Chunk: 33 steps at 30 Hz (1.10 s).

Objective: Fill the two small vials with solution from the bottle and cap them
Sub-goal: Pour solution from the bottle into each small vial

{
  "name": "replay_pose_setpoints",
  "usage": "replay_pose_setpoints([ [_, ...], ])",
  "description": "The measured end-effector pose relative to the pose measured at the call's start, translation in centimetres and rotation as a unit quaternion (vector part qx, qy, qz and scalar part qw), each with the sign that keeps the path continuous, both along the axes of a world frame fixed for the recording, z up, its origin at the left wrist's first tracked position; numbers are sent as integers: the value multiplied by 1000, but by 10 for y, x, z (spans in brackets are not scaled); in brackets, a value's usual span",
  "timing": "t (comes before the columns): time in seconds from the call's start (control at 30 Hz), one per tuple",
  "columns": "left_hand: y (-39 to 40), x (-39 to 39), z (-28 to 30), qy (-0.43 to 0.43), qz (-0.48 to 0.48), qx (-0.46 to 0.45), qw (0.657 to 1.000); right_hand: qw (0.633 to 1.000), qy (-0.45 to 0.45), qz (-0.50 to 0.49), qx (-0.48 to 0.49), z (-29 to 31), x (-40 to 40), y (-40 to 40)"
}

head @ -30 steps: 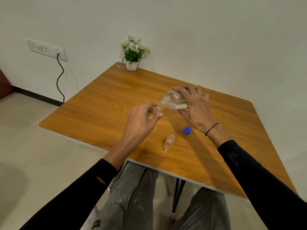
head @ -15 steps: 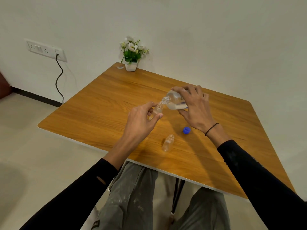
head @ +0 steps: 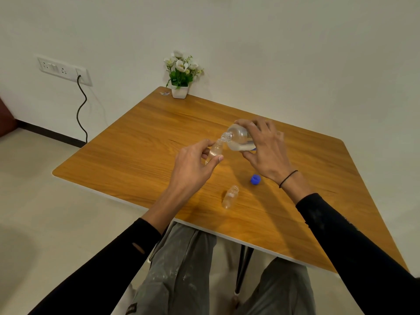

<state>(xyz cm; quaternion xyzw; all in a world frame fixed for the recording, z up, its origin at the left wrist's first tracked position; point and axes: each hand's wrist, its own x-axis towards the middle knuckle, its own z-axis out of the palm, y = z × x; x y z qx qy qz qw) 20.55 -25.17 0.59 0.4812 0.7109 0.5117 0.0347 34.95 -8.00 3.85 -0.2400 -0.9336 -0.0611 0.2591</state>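
My right hand (head: 266,153) grips a clear plastic bottle (head: 239,139) tipped on its side, neck pointing left, with liquid pooled along its lower wall. Its mouth touches the open top of a small clear vial (head: 214,151), which my left hand (head: 193,168) pinches between thumb and fingers above the wooden table (head: 141,142). The vial's lower part is hidden by my fingers. A second small vial (head: 230,196) stands uncapped on the table near the front edge. A blue cap (head: 255,179) lies beside it, below my right wrist.
A white pot of white flowers (head: 180,76) stands at the table's far corner, with a small scrap (head: 164,93) next to it. A wall socket with a black cable (head: 80,98) is at the left. My knees are under the front edge.
Both hands hold almost the same pose. The bottle has stayed tipped against the vial's mouth, and the view has shifted slightly.
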Motion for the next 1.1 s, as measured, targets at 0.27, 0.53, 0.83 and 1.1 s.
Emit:
replay_pose_setpoints([
  [0.27,4,-3,-1,-16,-4,12,1000,998,27,4,-56,-10,0,-6],
  [0.53,8,-12,-11,-29,6,0,1000,982,103,20,-160,-18,-8,-8],
  [0.83,13,-18,-41,-73,-3,-77,994,919,218,-10,-327,-41,-20,2],
  [1.1,20,-24,-57,-90,-18,-84,992,905,239,-20,-351,-47,-20,6],
])
